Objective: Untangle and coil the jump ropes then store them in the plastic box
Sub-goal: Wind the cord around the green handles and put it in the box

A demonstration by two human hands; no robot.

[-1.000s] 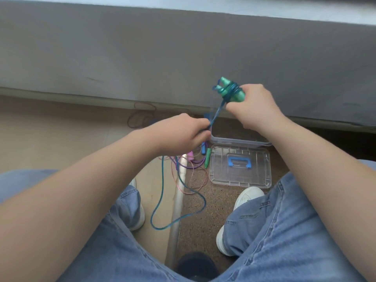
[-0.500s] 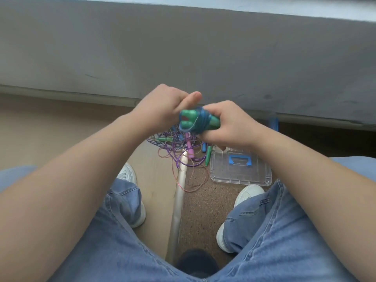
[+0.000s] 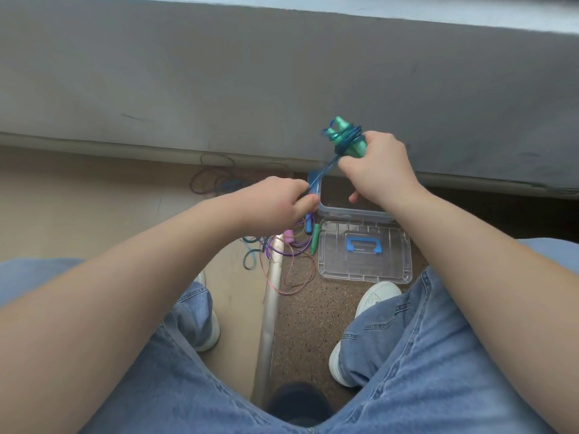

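My right hand (image 3: 377, 169) grips the green handles (image 3: 346, 137) of a jump rope, with blue-green cord wound round them in several turns. A taut stretch of that cord (image 3: 322, 173) runs down-left into my left hand (image 3: 282, 203), which pinches it. Below, a tangle of purple, pink and teal ropes (image 3: 282, 255) lies on the floor with pink, blue and green handles. The clear plastic box (image 3: 344, 211) stands open under my right hand, partly hidden by it. Its clear lid (image 3: 365, 256) with a blue handle lies flat in front of the box.
A grey wall or ledge (image 3: 282, 73) rises just behind the box. More purple cord (image 3: 213, 177) lies at its foot to the left. My jeans-clad knees and white shoes (image 3: 376, 292) frame the floor, and a pale strip (image 3: 271, 308) divides beige floor from speckled brown.
My hands were together at mid-frame half a second ago. The right hand has since risen up and right with the wound handles, and the left has dropped away, pulling the cord taut.
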